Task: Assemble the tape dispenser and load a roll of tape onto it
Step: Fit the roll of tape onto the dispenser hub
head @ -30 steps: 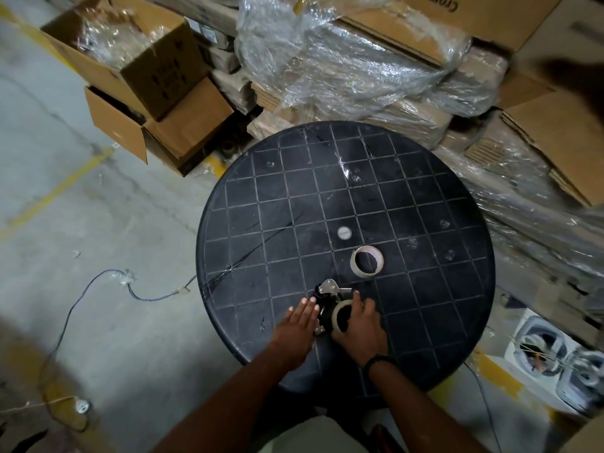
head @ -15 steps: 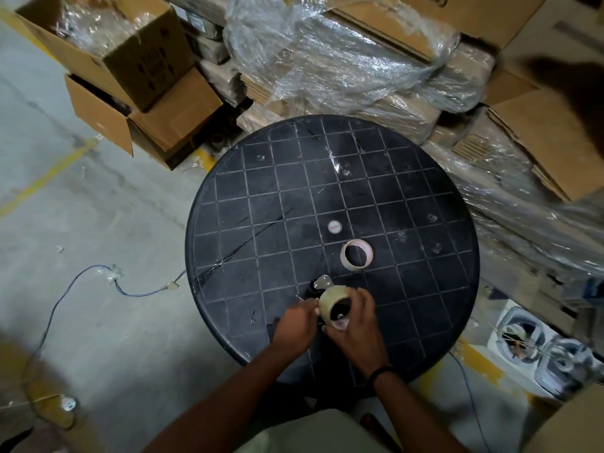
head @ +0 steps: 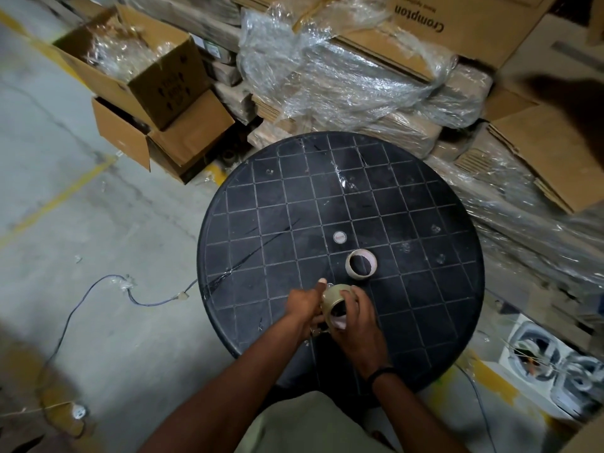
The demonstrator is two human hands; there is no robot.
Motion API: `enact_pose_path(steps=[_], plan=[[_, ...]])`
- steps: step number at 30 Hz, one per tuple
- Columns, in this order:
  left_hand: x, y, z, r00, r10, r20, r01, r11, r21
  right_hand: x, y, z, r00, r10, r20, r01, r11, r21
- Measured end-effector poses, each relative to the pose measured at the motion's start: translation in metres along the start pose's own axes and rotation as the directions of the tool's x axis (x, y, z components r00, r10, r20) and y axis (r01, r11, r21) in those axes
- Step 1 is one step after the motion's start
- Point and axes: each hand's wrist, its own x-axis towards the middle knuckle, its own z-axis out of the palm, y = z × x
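— Tape first: where was the roll?

— One tape roll (head: 334,301) was held up just above the near part of the tabletop (head: 425,322), its open core facing the camera. The right hand (head: 354,317) was clamped around its far side and bottom.

— And the dispenser?

— Mostly hidden. The left hand (head: 302,304) was closed on something beside the roll, with only a small glint of metal showing beneath; I judged that to be the tape dispenser (head: 316,331), but its parts could not be made out.

— So how far along?

— By my reading, the roll was being brought to the dispenser, not yet seated. Whether the frame was fully assembled, I couldn't tell.

— Counts?

— Two tape rings in all: the held one and a second roll (head: 360,264) lying flat, near the hands but apart. One small round cap (head: 340,238) lay beyond it. Two hands, one tabletop, with cardboard boxes (head: 157,93) around.
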Motion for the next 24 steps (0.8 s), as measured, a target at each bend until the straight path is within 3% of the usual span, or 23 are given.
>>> enact_pose_path(steps=[7, 14, 16, 20, 24], plan=[[-0.006, 0.010, 0.000, 0.999, -0.023, -0.032, 0.023, 1.000, 0.008, 0.000, -0.001, -0.008, 0.999, -0.051, 0.011, 0.051, 0.995, -0.083], [-0.012, 0.021, -0.001, 0.998, 0.002, -0.063, 0.006, 0.992, 0.127, -0.003, -0.005, -0.013, 0.997, -0.070, -0.016, 0.068, 0.991, -0.119], [-0.013, 0.023, -0.001, 0.997, 0.038, -0.061, -0.028, 0.988, 0.152, -0.004, -0.007, -0.014, 0.998, -0.057, -0.040, 0.054, 0.995, -0.083], [-0.012, 0.024, -0.002, 0.994, 0.095, -0.050, -0.084, 0.979, 0.185, -0.005, -0.009, -0.019, 0.996, 0.051, -0.072, -0.039, 0.987, 0.158], [-0.009, 0.020, -0.001, 0.995, 0.094, -0.042, -0.083, 0.973, 0.216, 0.000, -0.009, -0.018, 0.997, 0.056, -0.055, -0.053, 0.997, 0.057]])
